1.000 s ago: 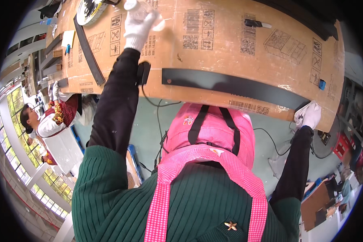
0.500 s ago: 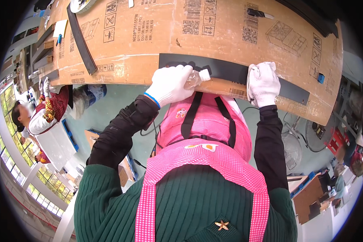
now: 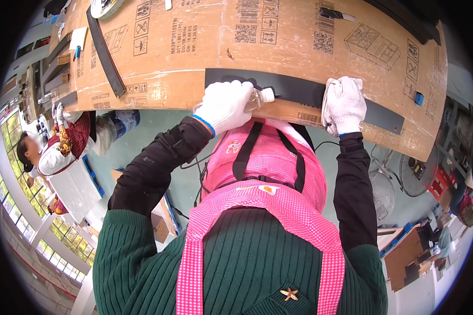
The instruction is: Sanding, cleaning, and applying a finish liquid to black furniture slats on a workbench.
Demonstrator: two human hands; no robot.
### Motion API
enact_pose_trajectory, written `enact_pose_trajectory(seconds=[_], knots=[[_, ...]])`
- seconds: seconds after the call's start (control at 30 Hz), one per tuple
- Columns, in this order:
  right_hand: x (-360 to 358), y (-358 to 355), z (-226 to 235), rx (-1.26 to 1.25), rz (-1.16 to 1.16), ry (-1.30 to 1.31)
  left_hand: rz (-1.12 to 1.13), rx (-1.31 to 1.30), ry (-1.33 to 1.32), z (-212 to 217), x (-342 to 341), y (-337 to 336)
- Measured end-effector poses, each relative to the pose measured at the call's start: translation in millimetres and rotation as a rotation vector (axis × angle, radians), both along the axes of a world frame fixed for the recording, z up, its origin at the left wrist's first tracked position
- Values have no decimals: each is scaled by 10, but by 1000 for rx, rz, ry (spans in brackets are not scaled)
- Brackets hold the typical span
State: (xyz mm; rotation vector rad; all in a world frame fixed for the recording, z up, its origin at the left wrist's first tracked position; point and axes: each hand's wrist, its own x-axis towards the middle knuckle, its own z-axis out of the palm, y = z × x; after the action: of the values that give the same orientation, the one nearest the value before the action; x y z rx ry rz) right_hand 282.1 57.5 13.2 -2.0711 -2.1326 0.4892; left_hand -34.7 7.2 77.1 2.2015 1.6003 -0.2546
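Observation:
A long dark grey strip lies along the near edge of the cardboard-covered table. My left hand, in a white knit glove, is closed around a small clear bottle. The bottle is tipped sideways, its white cap pointing right, low over the strip. Darker, wet-looking patches show on the strip beside the cap. My gloved right hand is closed over a folded white cloth and rests on the strip right of the bottle. Most of the cloth is hidden under the fingers.
Another dark strip lies at the left, near a roll of tape. A knife sits at the far side, a small blue block at the right. A co-worker is at the left; a fan stands right.
My left hand and the bottle have shifted slightly to the right along the strip. The right hand has stayed nearly in place on the strip.

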Motion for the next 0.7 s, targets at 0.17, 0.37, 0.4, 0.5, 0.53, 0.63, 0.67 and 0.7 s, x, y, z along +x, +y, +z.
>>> enact_pose_trajectory(seconds=[0.17,0.37,0.4,0.5,0.53,0.63,0.67,0.7], knots=[[-9,9,5,-9,-2,-11,-28,68,-66,-9,103,40],[22,32,4,1,4,0,-12,27,-100,76,-59,67],[23,48,26,-31,0,17,1,12,-127,119,-135,73],[-29,42,193,-136,13,29,66,48,-216,250,-333,84],[-71,18,282,-211,20,26,98,105,-281,285,-399,80],[-184,-109,316,-210,225,39,209,250,-369,379,-595,139],[-229,-127,296,-230,318,39,259,374,-406,347,-682,168],[-387,-133,290,-238,351,-11,290,479,-401,268,-807,195]])
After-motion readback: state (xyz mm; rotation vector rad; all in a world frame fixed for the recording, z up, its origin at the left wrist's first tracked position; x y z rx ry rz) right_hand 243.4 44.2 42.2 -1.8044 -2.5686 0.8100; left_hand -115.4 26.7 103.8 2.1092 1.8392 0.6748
